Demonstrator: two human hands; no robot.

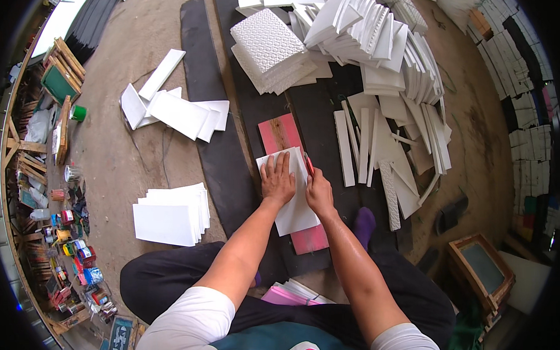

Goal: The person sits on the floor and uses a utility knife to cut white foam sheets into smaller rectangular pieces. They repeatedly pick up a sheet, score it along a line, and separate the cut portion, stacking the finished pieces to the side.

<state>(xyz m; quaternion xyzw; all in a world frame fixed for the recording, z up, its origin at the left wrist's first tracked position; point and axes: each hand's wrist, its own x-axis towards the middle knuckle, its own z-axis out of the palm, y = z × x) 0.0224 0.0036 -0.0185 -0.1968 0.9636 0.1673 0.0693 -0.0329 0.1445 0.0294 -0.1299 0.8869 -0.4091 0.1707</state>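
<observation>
A white foam sheet [295, 214], perhaps more than one layer, lies on a worn pink board [280, 130] in front of me. My left hand [278, 182] is laid flat on its left part, fingers stretched out and pointing away from me. Along the sheet's right edge, my right hand [319, 194] is closed round a red utility knife [309, 164], whose front part points away from me. The blade itself is too small to make out. Beneath the board run long dark planks [213, 125].
Left of the planks sit a stack of white sheets [164, 223] and a loose pile of white pieces [179, 114]. Textured white sheets [269, 42], many upright panels [374, 33] and narrow strips [344, 148] lie ahead and right. Paint containers [85, 253] line the far left; a wooden frame [480, 267] stands right.
</observation>
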